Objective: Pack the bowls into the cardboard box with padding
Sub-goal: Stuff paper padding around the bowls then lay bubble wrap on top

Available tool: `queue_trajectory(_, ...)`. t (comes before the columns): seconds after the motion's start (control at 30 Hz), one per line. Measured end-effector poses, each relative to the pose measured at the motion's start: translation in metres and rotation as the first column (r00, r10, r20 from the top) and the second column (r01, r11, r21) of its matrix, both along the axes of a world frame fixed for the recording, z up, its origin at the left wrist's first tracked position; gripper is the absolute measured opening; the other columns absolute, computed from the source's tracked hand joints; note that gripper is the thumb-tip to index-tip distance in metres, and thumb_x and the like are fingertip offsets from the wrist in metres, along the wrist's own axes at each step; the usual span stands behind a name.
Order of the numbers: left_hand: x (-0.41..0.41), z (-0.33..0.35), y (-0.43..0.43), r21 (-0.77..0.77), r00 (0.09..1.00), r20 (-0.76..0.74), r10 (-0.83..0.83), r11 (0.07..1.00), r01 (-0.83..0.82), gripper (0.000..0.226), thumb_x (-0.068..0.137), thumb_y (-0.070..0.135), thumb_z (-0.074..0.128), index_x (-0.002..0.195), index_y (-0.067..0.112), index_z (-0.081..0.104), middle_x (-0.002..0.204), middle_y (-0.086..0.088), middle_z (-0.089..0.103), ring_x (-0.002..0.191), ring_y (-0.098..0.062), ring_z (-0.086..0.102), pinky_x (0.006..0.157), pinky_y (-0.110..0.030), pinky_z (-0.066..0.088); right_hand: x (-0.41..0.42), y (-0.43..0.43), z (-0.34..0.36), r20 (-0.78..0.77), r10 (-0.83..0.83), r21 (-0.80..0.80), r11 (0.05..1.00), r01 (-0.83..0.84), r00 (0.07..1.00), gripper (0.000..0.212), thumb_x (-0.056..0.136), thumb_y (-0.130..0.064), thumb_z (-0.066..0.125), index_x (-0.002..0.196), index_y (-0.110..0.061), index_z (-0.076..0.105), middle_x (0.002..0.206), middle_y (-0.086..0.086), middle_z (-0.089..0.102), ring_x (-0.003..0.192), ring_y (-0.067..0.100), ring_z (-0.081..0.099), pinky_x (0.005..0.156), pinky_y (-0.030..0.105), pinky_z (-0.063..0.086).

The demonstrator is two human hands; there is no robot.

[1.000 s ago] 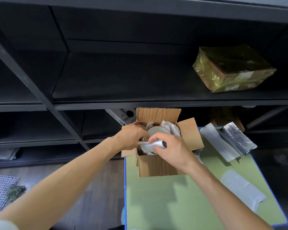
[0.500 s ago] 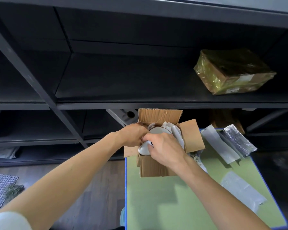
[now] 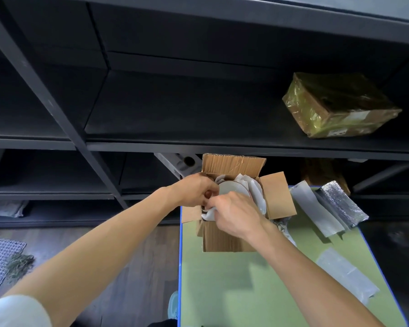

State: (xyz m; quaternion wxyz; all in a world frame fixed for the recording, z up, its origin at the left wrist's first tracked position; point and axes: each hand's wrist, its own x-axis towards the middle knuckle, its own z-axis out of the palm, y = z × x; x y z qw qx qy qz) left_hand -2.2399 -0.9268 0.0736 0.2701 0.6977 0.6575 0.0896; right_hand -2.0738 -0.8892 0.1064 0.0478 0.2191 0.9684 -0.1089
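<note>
An open cardboard box (image 3: pixel 224 239) stands on the green table's far left part, flaps spread. Inside it a pale bowl (image 3: pixel 230 188) stands on edge, with white foam padding (image 3: pixel 255 192) around it. My left hand (image 3: pixel 196 188) is at the box's left rim, fingers curled near the bowl's edge. My right hand (image 3: pixel 234 214) reaches into the box's near left corner, pinching a fold of white padding (image 3: pixel 208 214) and pressing it down beside the bowl. Whether more bowls lie underneath is hidden.
Grey foam sheets (image 3: pixel 316 211) and a silver bubble-foil piece (image 3: pixel 342 206) lie at the table's far right; another grey sheet (image 3: pixel 347 277) lies nearer. A film-wrapped parcel (image 3: pixel 338 107) sits on the black shelf (image 3: pixel 175 140) behind. The table's blue left edge (image 3: pixel 180 267) borders dark wooden floor.
My right hand has moved left and deeper into the box, pushing the white padding down at the near left corner. My left hand has stayed at the left rim.
</note>
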Motion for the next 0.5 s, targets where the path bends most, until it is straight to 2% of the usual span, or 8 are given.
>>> queue_trajectory(0.13,0.0,0.0,0.001,0.036,1.0,-0.01,-0.007,0.999,0.008,0.021,0.08,0.006,0.064,0.087,0.024,0.056,0.08,0.007,0.056,0.083,-0.02,0.054,0.071,-0.037,0.049,0.001,-0.002,-0.004,0.02,-0.045,0.041,0.998,0.044,0.999,0.019,0.086,-0.014,0.052,0.096,-0.017,0.068,0.084,0.01,0.069,0.084,0.033,0.064,0.06,0.033,0.032)
queue_trajectory(0.23,-0.001,-0.003,0.001,0.076,1.0,-0.003,0.028,0.997,-0.028,0.018,0.081,0.007,0.064,0.093,0.018,0.056,0.081,0.009,0.054,0.081,-0.019,0.053,0.068,-0.036,0.047,-0.003,-0.002,-0.005,0.051,-0.052,0.04,0.998,0.05,0.997,0.018,0.085,-0.019,0.053,0.094,-0.02,0.069,0.082,0.008,0.069,0.084,0.032,0.064,0.061,0.035,0.041)
queue_trajectory(0.33,-0.003,-0.002,0.001,0.05,0.998,-0.06,0.018,0.999,-0.015,0.013,0.081,0.013,0.066,0.086,0.019,0.058,0.083,0.008,0.059,0.081,-0.018,0.055,0.07,-0.037,0.05,-0.006,0.001,-0.008,0.079,-0.031,0.027,0.999,0.029,0.996,0.022,0.086,-0.025,0.056,0.101,-0.028,0.072,0.088,0.003,0.072,0.088,0.029,0.065,0.067,0.033,0.047)
queue_trajectory(0.43,-0.002,-0.002,0.002,0.033,0.996,-0.071,0.05,0.998,-0.047,0.012,0.08,0.011,0.063,0.091,0.016,0.064,0.087,0.005,0.064,0.084,-0.02,0.057,0.074,-0.038,0.052,-0.013,0.002,-0.01,0.111,-0.034,0.005,0.999,0.034,0.993,0.022,0.085,-0.021,0.055,0.103,-0.022,0.069,0.088,0.006,0.07,0.088,0.031,0.066,0.063,0.033,0.043)
queue_trajectory(0.5,-0.002,-0.004,0.002,0.021,0.996,-0.067,0.055,0.998,-0.054,0.013,0.081,0.011,0.06,0.093,0.015,0.065,0.088,0.002,0.065,0.084,-0.022,0.057,0.075,-0.039,0.051,-0.017,0.002,-0.011,0.126,-0.04,-0.009,0.999,0.041,0.991,0.022,0.086,-0.021,0.055,0.104,-0.02,0.068,0.09,0.007,0.07,0.089,0.03,0.066,0.064,0.034,0.046)
